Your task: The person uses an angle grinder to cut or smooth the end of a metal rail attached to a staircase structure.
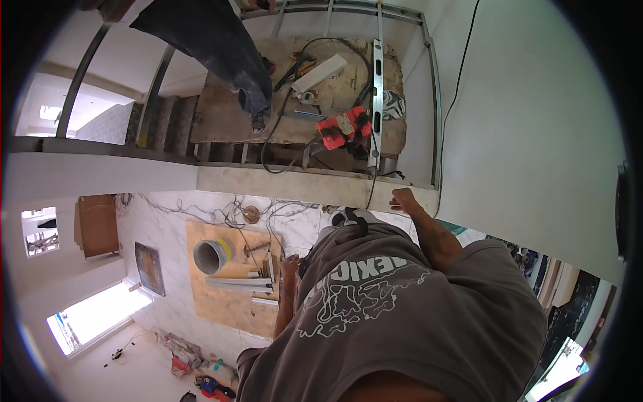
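Note:
My right hand is by the pale ledge, its fingers loosely bent and apart, with nothing visible in them. A thin dark cable runs down past it. Low at my side, my left hand hangs next to my grey shirt; its fingers are too small to read. Beyond the ledge, a long silver spirit level lies across the worn plywood platform. Beside the level is a red and black boxy tool. A white strip and a loop of black cable lie farther back.
Another person's dark trouser leg stands on the platform. Metal framing surrounds it, with stairs at left. Below on the left, a grey bucket and metal profiles rest on a board, near tangled cables. A wall rises at right.

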`<action>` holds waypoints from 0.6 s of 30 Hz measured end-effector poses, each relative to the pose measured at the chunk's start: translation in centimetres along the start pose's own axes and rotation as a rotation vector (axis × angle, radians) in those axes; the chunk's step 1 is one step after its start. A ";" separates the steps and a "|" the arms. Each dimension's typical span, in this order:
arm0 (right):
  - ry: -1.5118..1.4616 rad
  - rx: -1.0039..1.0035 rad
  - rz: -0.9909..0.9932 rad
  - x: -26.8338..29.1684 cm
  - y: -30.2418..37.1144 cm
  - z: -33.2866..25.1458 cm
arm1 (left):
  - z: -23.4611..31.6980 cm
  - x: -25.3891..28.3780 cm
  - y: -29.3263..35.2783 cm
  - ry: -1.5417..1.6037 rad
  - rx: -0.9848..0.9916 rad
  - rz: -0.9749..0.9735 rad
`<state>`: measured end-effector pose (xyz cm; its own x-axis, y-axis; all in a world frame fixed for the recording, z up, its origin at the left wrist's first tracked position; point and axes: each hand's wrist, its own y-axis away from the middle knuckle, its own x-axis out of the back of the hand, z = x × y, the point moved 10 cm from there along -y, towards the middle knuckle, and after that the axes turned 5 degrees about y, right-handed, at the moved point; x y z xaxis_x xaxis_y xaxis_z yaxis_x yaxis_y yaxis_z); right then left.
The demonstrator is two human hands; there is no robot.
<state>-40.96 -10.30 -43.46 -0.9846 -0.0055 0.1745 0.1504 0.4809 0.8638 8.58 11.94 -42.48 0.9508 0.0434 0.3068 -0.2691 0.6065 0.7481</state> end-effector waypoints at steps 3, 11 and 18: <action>-0.007 0.012 -0.012 -0.2 1.0 -0.9 | 3.5 0.4 1.9 -0.132 0.011 0.014; 0.003 0.008 -0.047 1.0 1.5 0.6 | 6.7 -0.5 6.5 0.006 0.075 0.079; 0.006 -0.103 -0.058 2.5 3.3 6.2 | -4.4 -0.8 5.0 -0.454 -0.142 -0.108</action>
<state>-43.51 -3.29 -43.13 -0.9915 -0.0357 0.1252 0.1018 0.3873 0.9163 7.17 18.47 -41.59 0.8005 -0.3570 0.4814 -0.1193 0.6923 0.7117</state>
